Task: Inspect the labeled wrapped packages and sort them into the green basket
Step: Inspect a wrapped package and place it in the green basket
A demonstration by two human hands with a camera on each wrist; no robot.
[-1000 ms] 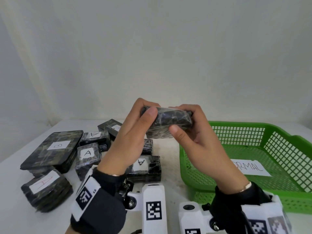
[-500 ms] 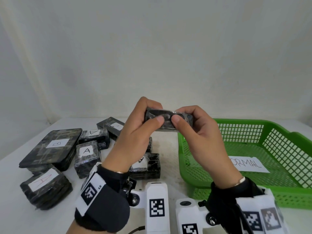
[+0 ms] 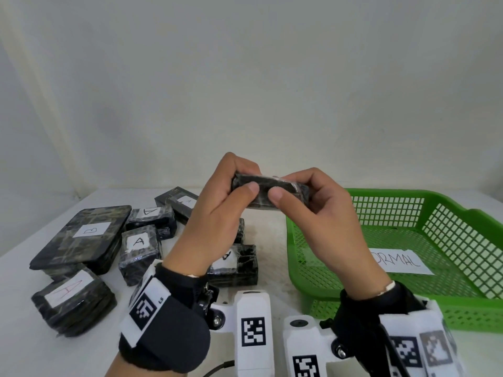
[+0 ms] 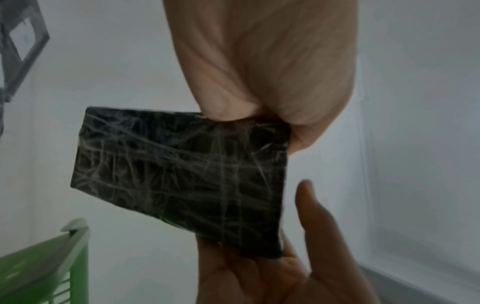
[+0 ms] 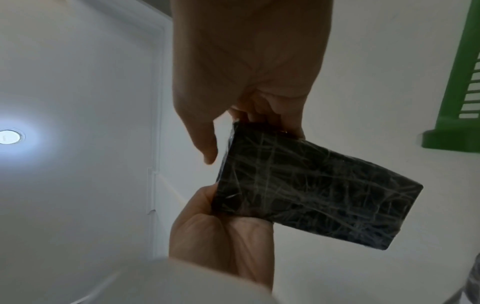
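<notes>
Both my hands grip one black wrapped package [image 3: 268,194], raised in the air above the surface [image 3: 16,322]: left hand [image 3: 217,221] on its left end, right hand [image 3: 326,221] on its right, thumbs on the near edge. No label visible on it. Green basket [image 3: 462,317] sits lower right, holding a "NORMAL" paper [image 3: 400,261]. Other labeled packages [image 3: 138,248] lie on the left.

Glossy clear film, creased and wrinkled, wraps the small black rectangular package [image 3: 268,193], catching pale streaks of light across its dark surface. Same shiny crinkled wrap on the flat black package marked B [image 3: 81,239], with a matt white paper label. The green plastic mesh basket [image 3: 462,213] looks smooth and slightly shiny; a matt white paper sheet [image 3: 401,261] lies inside. The white table [image 3: 16,308] reads smooth and matt. Black cloth wrist straps [image 3: 168,330] look soft.
</notes>
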